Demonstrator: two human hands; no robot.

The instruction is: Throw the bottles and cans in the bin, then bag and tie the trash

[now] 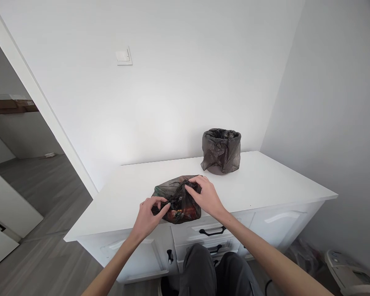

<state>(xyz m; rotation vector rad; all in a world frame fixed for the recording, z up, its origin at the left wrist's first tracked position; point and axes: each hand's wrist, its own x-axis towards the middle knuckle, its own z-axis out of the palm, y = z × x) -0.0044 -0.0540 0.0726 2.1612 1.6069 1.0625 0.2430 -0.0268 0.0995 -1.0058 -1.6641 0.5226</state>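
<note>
A thin black plastic bag (191, 213) with red and green items showing through it lies at the front edge of the white cabinet top. My left hand (149, 213) pinches the bag's gathered edge on its left side. On the upper right side, my right hand (205, 193) pinches the same edge between thumb and fingers. The bag's mouth is bunched between both hands. Behind it, near the wall, stands a small bin (221, 152) lined with another black bag folded over its rim.
The white cabinet (283, 185) has doors and drawers with black handles below its top. A light switch (123, 56) is on the wall. Cardboard boxes (10, 106) show through the doorway at left. A pale appliance (351, 271) stands on the floor at lower right.
</note>
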